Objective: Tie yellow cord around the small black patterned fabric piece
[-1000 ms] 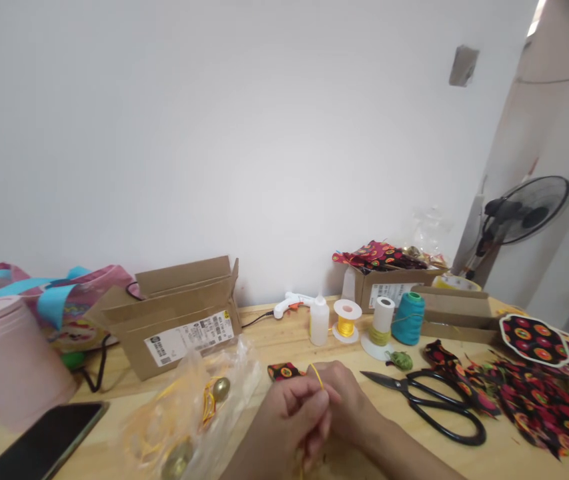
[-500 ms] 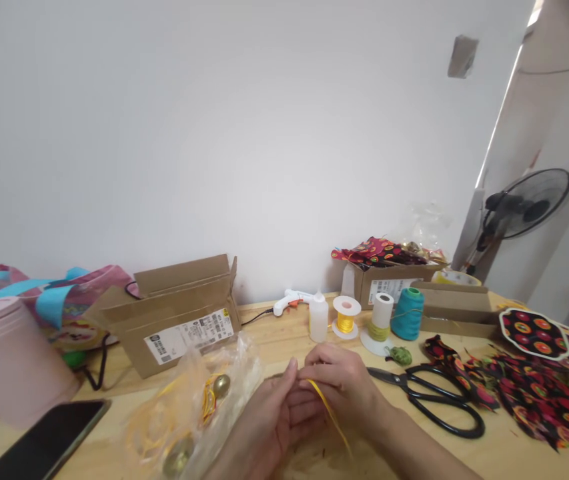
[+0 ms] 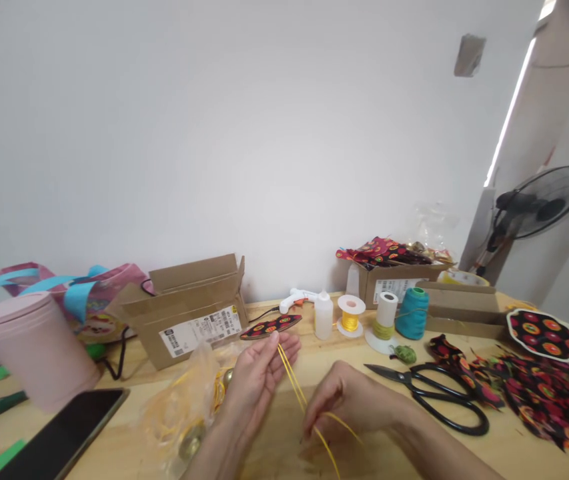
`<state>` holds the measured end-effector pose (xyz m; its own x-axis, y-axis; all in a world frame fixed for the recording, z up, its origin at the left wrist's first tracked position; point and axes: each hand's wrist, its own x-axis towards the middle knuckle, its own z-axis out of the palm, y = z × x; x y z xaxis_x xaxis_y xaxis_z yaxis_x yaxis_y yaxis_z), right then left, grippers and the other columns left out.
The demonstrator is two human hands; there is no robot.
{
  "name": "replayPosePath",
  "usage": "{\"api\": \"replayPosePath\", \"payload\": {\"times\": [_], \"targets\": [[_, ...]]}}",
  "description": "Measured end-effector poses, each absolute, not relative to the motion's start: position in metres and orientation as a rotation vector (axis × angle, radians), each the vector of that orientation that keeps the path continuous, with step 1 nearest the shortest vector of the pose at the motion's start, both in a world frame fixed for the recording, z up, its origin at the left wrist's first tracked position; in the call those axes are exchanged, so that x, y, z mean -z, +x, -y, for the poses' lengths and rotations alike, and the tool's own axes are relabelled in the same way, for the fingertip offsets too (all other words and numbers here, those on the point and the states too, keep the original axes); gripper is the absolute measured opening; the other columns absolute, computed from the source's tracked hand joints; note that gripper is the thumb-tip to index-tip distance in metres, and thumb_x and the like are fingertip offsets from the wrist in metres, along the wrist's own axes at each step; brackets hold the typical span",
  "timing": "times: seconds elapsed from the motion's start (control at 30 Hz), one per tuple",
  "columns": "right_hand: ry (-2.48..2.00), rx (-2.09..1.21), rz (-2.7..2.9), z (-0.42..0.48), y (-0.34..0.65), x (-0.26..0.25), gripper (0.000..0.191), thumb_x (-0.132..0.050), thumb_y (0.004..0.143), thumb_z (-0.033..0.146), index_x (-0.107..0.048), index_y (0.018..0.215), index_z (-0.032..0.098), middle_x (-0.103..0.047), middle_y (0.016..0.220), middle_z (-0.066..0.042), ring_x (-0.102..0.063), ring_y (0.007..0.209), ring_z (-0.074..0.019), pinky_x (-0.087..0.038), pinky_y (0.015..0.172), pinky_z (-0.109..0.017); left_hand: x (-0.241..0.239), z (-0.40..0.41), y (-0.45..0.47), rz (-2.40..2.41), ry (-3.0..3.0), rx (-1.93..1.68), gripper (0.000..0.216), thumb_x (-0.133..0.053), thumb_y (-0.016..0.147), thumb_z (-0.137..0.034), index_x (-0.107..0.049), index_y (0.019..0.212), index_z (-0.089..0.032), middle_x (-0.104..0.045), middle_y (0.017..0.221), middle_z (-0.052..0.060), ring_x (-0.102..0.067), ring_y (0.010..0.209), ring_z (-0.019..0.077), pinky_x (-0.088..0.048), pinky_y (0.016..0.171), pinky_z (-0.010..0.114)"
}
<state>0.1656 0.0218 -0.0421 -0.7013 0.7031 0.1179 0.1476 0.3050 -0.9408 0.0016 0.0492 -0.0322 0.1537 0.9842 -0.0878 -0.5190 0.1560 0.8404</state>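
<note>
My left hand (image 3: 263, 373), palm up, pinches a small leaf-shaped piece of dark patterned fabric (image 3: 271, 326) between thumb and fingers. Two strands of yellow cord (image 3: 291, 375) run from that piece down to my right hand (image 3: 347, 400). The right fingers are closed round the cord, and its loose ends hang below them. Black-handled scissors (image 3: 431, 393) lie just to the right of my right hand. Beside my left wrist rests a clear plastic bag (image 3: 177, 407) with yellow cord and round gold bells in it.
Along the back stand a cardboard box (image 3: 199, 313), a glue gun (image 3: 298, 300), a white bottle (image 3: 323, 315), a yellow cord spool (image 3: 350, 320) and a teal thread cone (image 3: 411, 313). Patterned fabric pieces (image 3: 544, 387) lie right; a phone (image 3: 64, 433) and a pink canister (image 3: 39, 353) are left.
My hands were together; now they are apart. My left hand has moved up with the fabric piece, which has come into view. My right hand has moved down, drawing the yellow cord out straight.
</note>
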Motion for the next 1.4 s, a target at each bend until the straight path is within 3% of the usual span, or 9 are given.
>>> {"api": "replayPosePath", "payload": {"times": [0.07, 0.33, 0.57, 0.8, 1.03, 1.4], "targets": [[-0.736, -1.629, 2.095, -0.019, 0.168, 0.042, 0.027, -0.062, 0.066, 0.03, -0.067, 0.086, 0.013, -0.066, 0.077, -0.006, -0.058, 0.066, -0.0117, -0.044, 0.062, -0.018, 0.034, -0.053, -0.003, -0.772, 0.76, -1.267, 0.012, -0.054, 0.074, -0.016, -0.062, 0.075, -0.008, -0.069, 0.076, 0.011, -0.063, 0.077, 0.0166, -0.049, 0.073, 0.024], [-0.631, -2.01, 2.003, -0.017, 0.175, 0.043, 0.047, -0.066, 0.058, 0.035, -0.059, 0.101, 0.017, -0.063, 0.093, -0.005, -0.059, 0.081, -0.0129, -0.044, 0.073, -0.018, 0.037, -0.059, -0.012, -0.732, 0.705, -1.34, 0.01, -0.053, 0.074, -0.013, -0.062, 0.074, -0.008, -0.069, 0.074, 0.011, -0.064, 0.073, 0.0148, -0.051, 0.071, 0.023], [-0.654, -1.99, 1.97, -0.017, 0.175, 0.041, 0.04, -0.064, 0.061, 0.034, -0.061, 0.097, 0.016, -0.063, 0.092, -0.004, -0.058, 0.081, -0.0125, -0.043, 0.073, -0.019, 0.038, -0.058, -0.013, -0.708, 0.656, -1.339, 0.011, -0.051, 0.075, -0.01, -0.061, 0.074, -0.008, -0.069, 0.072, 0.01, -0.064, 0.071, 0.0151, -0.052, 0.068, 0.024], [-0.753, -1.858, 1.633, -0.029, 0.173, 0.052, 0.027, -0.068, 0.06, 0.025, -0.063, 0.083, 0.012, -0.064, 0.067, -0.002, -0.057, 0.054, -0.0082, -0.043, 0.053, -0.018, 0.04, -0.056, -0.013, -0.672, 0.607, -1.345, 0.01, -0.051, 0.075, -0.01, -0.061, 0.075, -0.009, -0.069, 0.075, 0.01, -0.064, 0.072, 0.0162, -0.052, 0.067, 0.026], [-0.609, -1.91, 1.486, -0.028, 0.174, 0.045, 0.028, -0.067, 0.06, 0.016, -0.057, 0.086, 0.013, -0.062, 0.064, 0.0, -0.06, 0.058, -0.0112, -0.043, 0.056, -0.021, 0.04, -0.062, -0.019, -0.64, 0.521, -1.418, 0.015, -0.046, 0.078, -0.009, -0.06, 0.073, -0.011, -0.069, 0.071, 0.007, -0.065, 0.069, 0.0136, -0.053, 0.064, 0.025], [-0.738, -1.95, 1.741, -0.025, 0.19, 0.036, 0.014, -0.067, 0.058, 0.016, -0.066, 0.071, 0.012, -0.062, 0.064, 0.001, -0.056, 0.054, -0.0068, -0.042, 0.054, -0.016, 0.037, -0.063, -0.023, -0.598, 0.492, -1.411, 0.016, -0.045, 0.079, -0.01, -0.06, 0.075, -0.01, -0.068, 0.072, 0.007, -0.064, 0.07, 0.0138, -0.053, 0.065, 0.024]]}}
